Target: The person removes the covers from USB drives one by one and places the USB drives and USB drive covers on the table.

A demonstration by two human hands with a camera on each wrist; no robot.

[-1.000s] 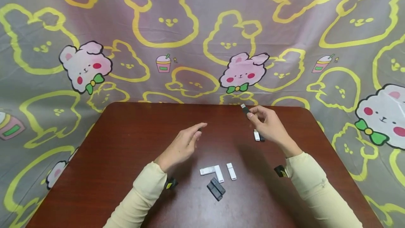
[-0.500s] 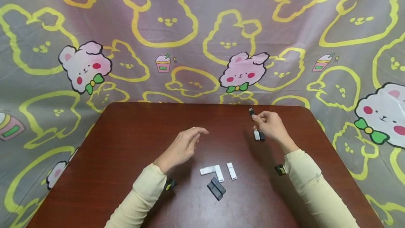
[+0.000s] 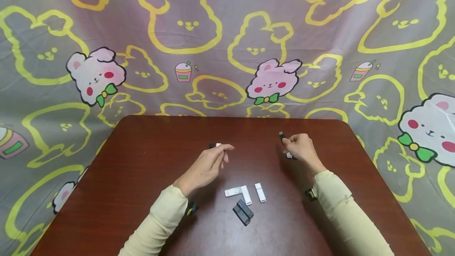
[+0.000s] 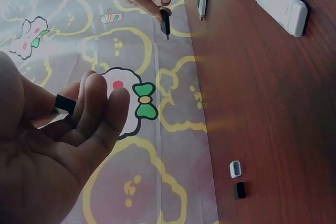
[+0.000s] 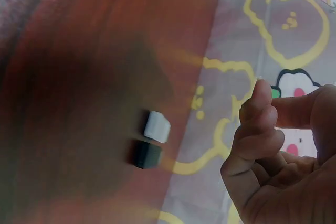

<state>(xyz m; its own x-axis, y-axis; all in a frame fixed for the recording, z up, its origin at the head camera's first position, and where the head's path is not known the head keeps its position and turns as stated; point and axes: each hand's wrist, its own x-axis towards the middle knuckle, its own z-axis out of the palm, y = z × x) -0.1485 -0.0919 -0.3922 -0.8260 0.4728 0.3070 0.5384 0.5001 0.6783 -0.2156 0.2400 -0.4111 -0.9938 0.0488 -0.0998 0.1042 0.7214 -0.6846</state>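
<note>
My right hand (image 3: 301,147) pinches a black USB stick (image 3: 282,135) by its lower part, its metal plug pointing away. In the right wrist view the fingers hide nearly all of that stick. Just below this hand a white USB stick (image 5: 157,127) and a black USB stick (image 5: 147,154) lie side by side on the table. My left hand (image 3: 205,166) hovers left of centre, pinching a small black cap (image 4: 64,104) between thumb and finger. Behind the left hand, partly covered by it in the head view, rest a white cap (image 4: 235,169) and a black cap (image 4: 240,190).
Nearer the front of the brown table (image 3: 142,192) lie several USB sticks: a white stick (image 3: 260,192) on its own, two more white ones (image 3: 246,195) at an angle, and two dark ones (image 3: 243,211) together. A patterned curtain (image 3: 220,42) hangs behind the table's far edge.
My right hand has come lower and nearer with the black USB stick, now over the pair of sticks. The left hand has shifted slightly, and the caps behind it show more.
</note>
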